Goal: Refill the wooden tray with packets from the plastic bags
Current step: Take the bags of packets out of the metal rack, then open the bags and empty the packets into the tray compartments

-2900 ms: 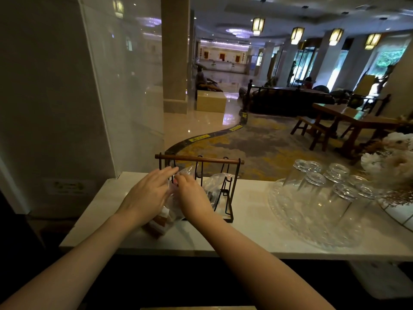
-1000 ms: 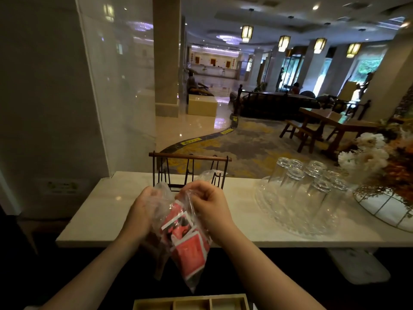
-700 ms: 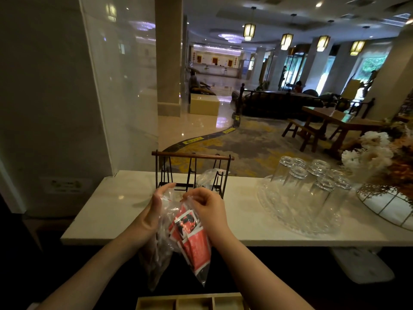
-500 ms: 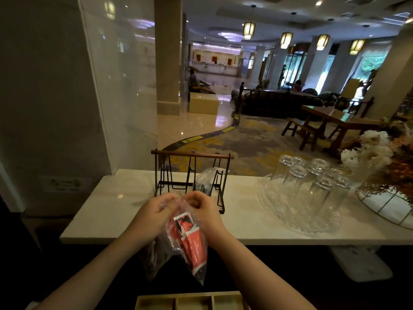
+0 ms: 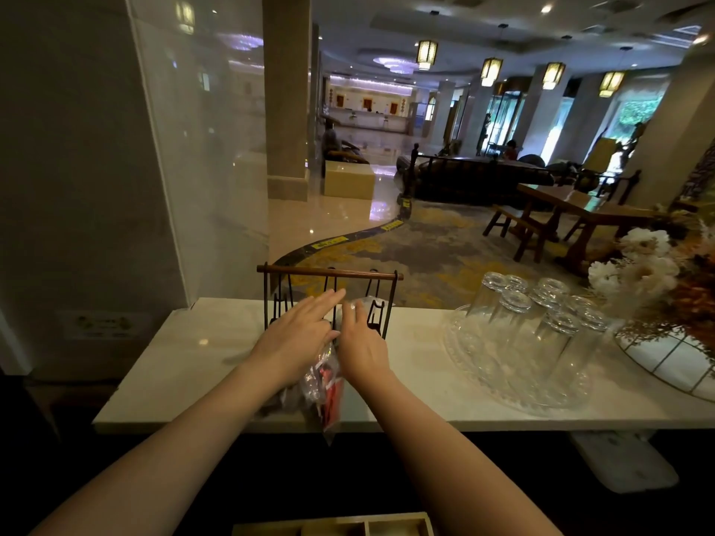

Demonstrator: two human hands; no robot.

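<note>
A clear plastic bag of red packets (image 5: 327, 384) hangs between my hands over the front edge of the white counter (image 5: 185, 365). My left hand (image 5: 298, 336) grips the bag's top with its index finger stretched forward. My right hand (image 5: 361, 344) pinches the bag's top on the other side. A second clear bag (image 5: 358, 305) lies behind my hands inside the black wire rack (image 5: 329, 274). The wooden tray (image 5: 336, 524) with its dividers shows at the bottom edge, below the counter; its compartments look empty in the part that shows.
A clear glass platter (image 5: 514, 384) with several upturned drinking glasses (image 5: 541, 323) stands right of the rack. A flower arrangement (image 5: 654, 272) in a wire-framed bowl sits at the far right. A glass pane (image 5: 201, 156) rises behind the counter's left part.
Both hands lifted the bag of red packets out of the rack toward me, then moved it forward and up again to the counter's edge. My left index finger now points forward.
</note>
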